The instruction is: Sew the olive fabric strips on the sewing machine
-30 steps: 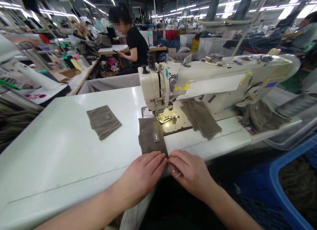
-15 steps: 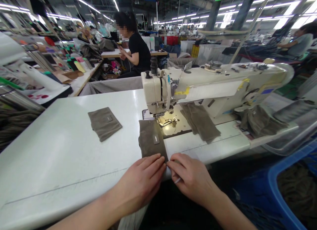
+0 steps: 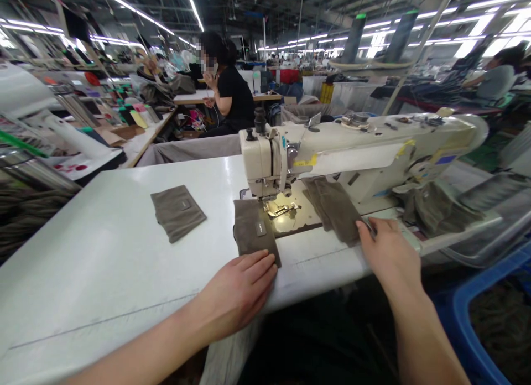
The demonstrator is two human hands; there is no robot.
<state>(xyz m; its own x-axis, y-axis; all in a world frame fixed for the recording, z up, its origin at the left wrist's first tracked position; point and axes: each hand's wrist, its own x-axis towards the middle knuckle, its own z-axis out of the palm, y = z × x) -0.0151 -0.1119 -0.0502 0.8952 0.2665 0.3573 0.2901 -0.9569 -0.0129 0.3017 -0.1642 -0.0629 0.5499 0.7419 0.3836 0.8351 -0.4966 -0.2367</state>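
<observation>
My left hand (image 3: 244, 285) lies flat with its fingers stretched over the near end of a brown-grey fabric piece (image 3: 251, 238). That piece bears a small label, and its far end is at the needle area of the sewing machine (image 3: 265, 164). My right hand (image 3: 392, 252) is closed round a small metallic-looking tool (image 3: 370, 228), mostly hidden by the fingers. Its fingertips are at the right edge of some overlapping brown-grey fabric pieces (image 3: 338, 211); whether they touch the cloth I cannot tell.
Another labelled fabric piece (image 3: 178, 212) lies on the white table (image 3: 124, 263) to the left. Crumpled cloth (image 3: 442, 208) sits beyond my right hand. A blue basket (image 3: 468, 313) stands at the lower right. Across the table, a person in black (image 3: 234, 92) sits.
My right hand has moved from beside my left hand, rightward and away from me, to the overlapping fabric pieces. My left hand stays on the labelled piece.
</observation>
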